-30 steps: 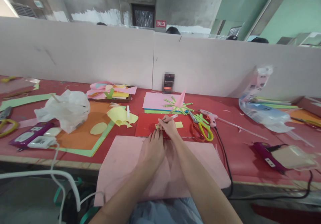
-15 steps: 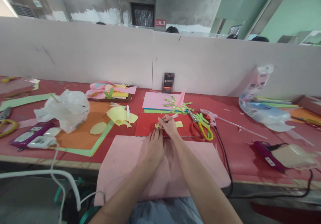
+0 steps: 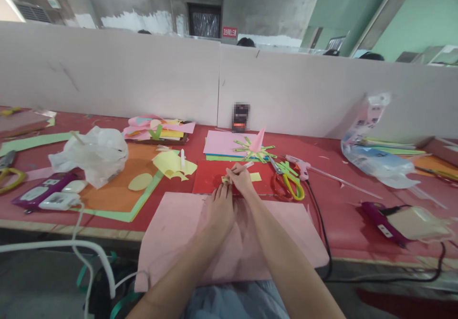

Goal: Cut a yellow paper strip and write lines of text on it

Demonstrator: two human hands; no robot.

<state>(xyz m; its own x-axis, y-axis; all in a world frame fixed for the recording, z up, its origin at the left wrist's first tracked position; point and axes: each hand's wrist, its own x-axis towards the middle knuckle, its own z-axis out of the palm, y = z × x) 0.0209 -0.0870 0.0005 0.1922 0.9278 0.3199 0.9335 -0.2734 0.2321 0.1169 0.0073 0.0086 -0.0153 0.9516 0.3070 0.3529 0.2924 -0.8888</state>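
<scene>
My right hand (image 3: 241, 178) is closed in a writing grip around a white pen (image 3: 248, 165), its tip bent down over a small yellow paper piece (image 3: 224, 180). My left hand (image 3: 221, 207) lies with its fingers stretched out, the fingertips resting at the near edge of that piece. Both hands are over a red sheet (image 3: 205, 172). A second small yellow paper piece (image 3: 256, 177) lies on the red sheet, just right of my right hand. Beneath my wrists a large pink sheet (image 3: 168, 233) hangs over the table's front edge.
Scissors (image 3: 292, 185) and a pink glue gun (image 3: 298, 165) lie to the right. Behind, a pink cone (image 3: 256, 143) stands on green strips. Cut yellow paper (image 3: 171, 165), an orange sheet (image 3: 114, 197) and a plastic bag (image 3: 95, 152) are at left. A white partition (image 3: 143, 76) closes the back.
Both hands stay almost in place, the pen still in my right hand. The view has shifted very slightly; nothing else visibly differs.
</scene>
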